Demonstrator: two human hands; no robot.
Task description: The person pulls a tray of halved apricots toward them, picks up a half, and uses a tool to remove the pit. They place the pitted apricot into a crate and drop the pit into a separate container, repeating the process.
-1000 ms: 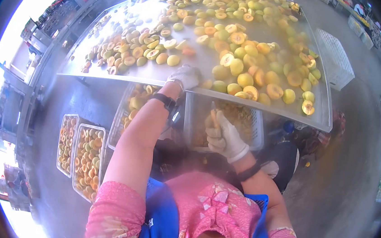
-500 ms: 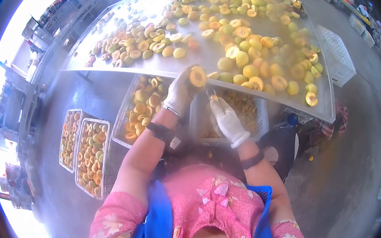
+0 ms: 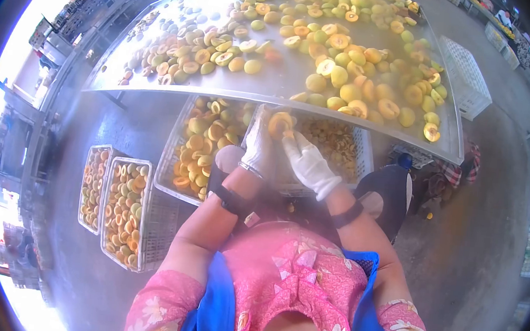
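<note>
My left hand [image 3: 259, 143], in a white glove, is closed around a halved yellow fruit [image 3: 280, 124] just below the table's near edge. Touching or nearly touching that fruit are the fingertips of my right hand [image 3: 309, 163], also gloved; they are pressed together, and a small tool seen there earlier is now hidden. Many whole and halved fruits [image 3: 351, 92] lie on the metal table [image 3: 271, 90] beyond. Under its edge, a crate of fruit halves [image 3: 198, 153] is left of my hands, and a crate of small pieces [image 3: 336, 140] sits behind my right hand.
Two more crates of fruit halves [image 3: 125, 213] [image 3: 94, 188] stand on the floor at left. A white crate [image 3: 465, 76] is beyond the table's right side. Checkered red cloth [image 3: 470, 161] shows under the right corner. Other people [image 3: 504, 19] are far off at upper right.
Both hands have come closer together, and the left with its fruit has dropped below the table edge. The right fingers have moved up to the fruit. The view has shifted slightly.
</note>
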